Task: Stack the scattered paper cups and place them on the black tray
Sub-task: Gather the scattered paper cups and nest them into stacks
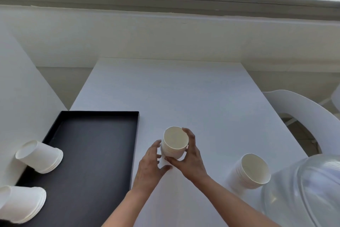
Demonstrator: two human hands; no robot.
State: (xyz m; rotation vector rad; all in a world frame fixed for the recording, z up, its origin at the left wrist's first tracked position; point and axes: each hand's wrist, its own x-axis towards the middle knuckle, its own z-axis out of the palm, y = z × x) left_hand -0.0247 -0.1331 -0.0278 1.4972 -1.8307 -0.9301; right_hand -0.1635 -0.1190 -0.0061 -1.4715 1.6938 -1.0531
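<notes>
An upright stack of white paper cups (pixel 174 144) stands on the white table just right of the black tray (pixel 95 153). My right hand (pixel 191 157) grips this stack from its right side, thumb across the base and fingers at the rim. My left hand (pixel 150 164) touches the stack's left side with relaxed fingers. Two upside-down stacks stand on the tray's left part, one at mid left (pixel 40 156) and one at the near left corner (pixel 22 203). Another upright stack (pixel 252 170) stands on the table to the right.
The white table (pixel 184 89) runs up to a low wall under a window. A white chair (pixel 301 109) stands at the table's right side. A clear plastic dome (pixel 309 190) sits at the near right corner, beside the right stack.
</notes>
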